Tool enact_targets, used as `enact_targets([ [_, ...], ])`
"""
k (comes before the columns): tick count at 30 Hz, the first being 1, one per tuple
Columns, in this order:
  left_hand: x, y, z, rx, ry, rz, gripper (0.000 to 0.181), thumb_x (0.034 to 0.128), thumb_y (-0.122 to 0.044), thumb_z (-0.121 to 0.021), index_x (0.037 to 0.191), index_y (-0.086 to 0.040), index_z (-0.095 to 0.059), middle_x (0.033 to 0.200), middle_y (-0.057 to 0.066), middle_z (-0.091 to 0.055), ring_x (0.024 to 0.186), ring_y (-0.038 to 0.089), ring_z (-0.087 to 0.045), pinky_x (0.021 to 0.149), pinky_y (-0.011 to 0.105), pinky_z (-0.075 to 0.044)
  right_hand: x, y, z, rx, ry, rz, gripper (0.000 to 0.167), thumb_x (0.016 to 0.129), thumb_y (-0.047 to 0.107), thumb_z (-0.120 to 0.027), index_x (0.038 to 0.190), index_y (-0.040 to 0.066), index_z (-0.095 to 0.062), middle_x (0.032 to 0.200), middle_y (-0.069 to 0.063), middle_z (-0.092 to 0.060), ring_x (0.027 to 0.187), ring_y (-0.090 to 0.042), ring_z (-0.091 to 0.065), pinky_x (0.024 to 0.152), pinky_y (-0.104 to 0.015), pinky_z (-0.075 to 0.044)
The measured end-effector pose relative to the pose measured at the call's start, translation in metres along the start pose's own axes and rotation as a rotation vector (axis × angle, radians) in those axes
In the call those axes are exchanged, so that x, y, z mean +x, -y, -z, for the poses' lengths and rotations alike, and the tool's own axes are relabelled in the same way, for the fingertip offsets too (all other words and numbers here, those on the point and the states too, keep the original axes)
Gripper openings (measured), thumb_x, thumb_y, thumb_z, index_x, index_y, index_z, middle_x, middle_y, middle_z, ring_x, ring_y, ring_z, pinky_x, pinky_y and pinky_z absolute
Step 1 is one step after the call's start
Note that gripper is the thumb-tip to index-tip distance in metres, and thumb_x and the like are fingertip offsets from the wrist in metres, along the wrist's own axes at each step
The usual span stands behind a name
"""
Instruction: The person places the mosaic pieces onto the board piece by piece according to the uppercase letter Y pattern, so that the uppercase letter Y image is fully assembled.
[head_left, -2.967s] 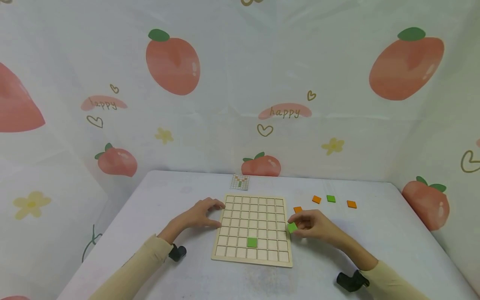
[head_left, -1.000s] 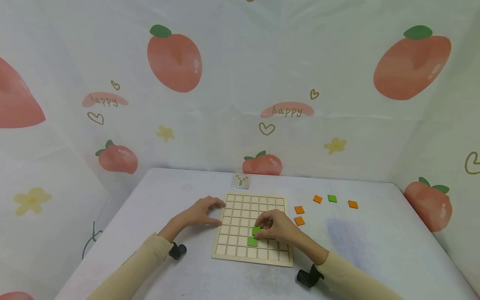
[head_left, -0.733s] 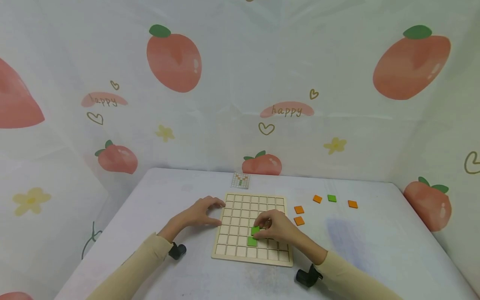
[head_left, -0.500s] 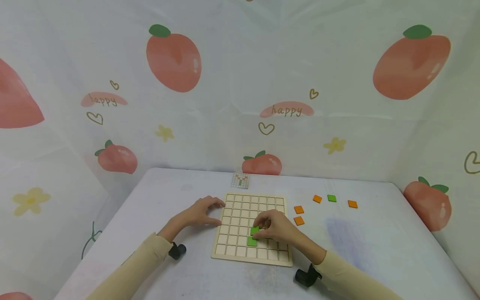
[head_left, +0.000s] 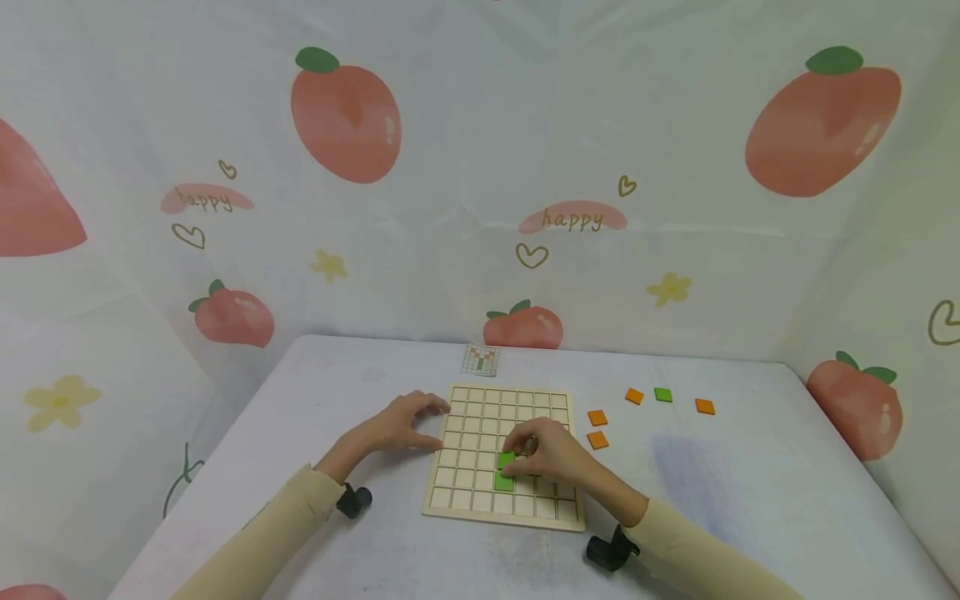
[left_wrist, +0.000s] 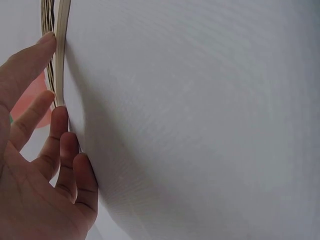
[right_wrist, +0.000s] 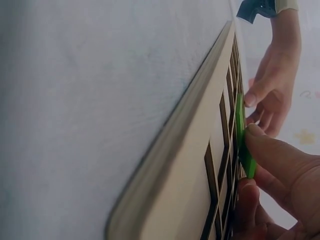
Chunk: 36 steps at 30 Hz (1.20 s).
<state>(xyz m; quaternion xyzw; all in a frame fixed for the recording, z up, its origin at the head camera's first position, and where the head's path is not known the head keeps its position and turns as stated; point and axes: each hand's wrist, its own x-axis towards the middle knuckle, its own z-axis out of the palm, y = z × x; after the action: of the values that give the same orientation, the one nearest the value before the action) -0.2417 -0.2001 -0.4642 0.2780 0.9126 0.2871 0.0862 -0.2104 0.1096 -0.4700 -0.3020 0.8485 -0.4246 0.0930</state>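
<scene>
On the table lies a wooden grid board (head_left: 502, 520). My right hand (head_left: 551, 452) pinches a green square tile (head_left: 506, 459) between thumb and fingers, low over the board. That tile sits directly behind another green tile (head_left: 503, 482), which lies in a cell near the board's front; whether the pinched one is fully seated cannot be told. In the right wrist view, the thumb (right_wrist: 280, 155) presses along the held tile (right_wrist: 247, 159). My left hand (head_left: 401, 423) touches the board's left edge with thumb and fingertips, its fingers (left_wrist: 67, 150) loosely bent along the side.
Right of the board lie orange tiles (head_left: 597, 440), several in all, and one green tile (head_left: 663, 395). Behind the board lies a small card (head_left: 480, 359) printed with a coloured grid pattern. A fruit-patterned cloth (head_left: 450, 167) hangs behind the table.
My right hand has carried the green tile leftward from the board's right edge, then shifted it slightly left into line with the other green tile. The left hand has stayed at the board's edge.
</scene>
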Motion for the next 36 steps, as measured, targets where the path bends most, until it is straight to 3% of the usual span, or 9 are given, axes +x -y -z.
enact_targets([
  [10, 0.0003, 0.0005, 0.0013, 0.005, -0.004, -0.019, 0.055, 0.086, -0.027, -0.084, 0.131, -0.007, -0.06, 0.121, 0.007, -0.06, 0.113, 0.029, -0.053, 0.101, 0.054, -0.034, 0.0023, 0.0013, -0.002, -0.025, -0.011, -0.004, 0.021, 0.078, 0.022, -0.091, 0.09, 0.015, -0.076, 0.083, 0.005, -0.064, 0.073, -0.01, -0.056, 0.067, -0.029, -0.049],
  [19, 0.0009, 0.0018, 0.0003, 0.011, -0.007, -0.014, 0.055, 0.0854, -0.027, -0.084, 0.131, -0.007, -0.061, 0.12, 0.006, -0.06, 0.113, 0.03, -0.053, 0.101, 0.055, -0.035, 0.0005, 0.0014, 0.0009, 0.018, 0.012, -0.009, 0.024, 0.078, 0.022, -0.091, 0.092, 0.012, -0.075, 0.084, 0.001, -0.065, 0.074, -0.012, -0.057, 0.067, -0.028, -0.048],
  [36, -0.0004, 0.0002, 0.0015, 0.0, -0.006, -0.019, 0.054, 0.0857, -0.026, -0.084, 0.131, -0.007, -0.061, 0.12, 0.008, -0.06, 0.112, 0.03, -0.052, 0.101, 0.054, -0.035, -0.0007, -0.0055, 0.0045, 0.034, 0.017, 0.011, 0.014, 0.083, 0.013, -0.086, 0.091, 0.012, -0.075, 0.084, 0.003, -0.065, 0.074, -0.012, -0.057, 0.067, -0.027, -0.05],
])
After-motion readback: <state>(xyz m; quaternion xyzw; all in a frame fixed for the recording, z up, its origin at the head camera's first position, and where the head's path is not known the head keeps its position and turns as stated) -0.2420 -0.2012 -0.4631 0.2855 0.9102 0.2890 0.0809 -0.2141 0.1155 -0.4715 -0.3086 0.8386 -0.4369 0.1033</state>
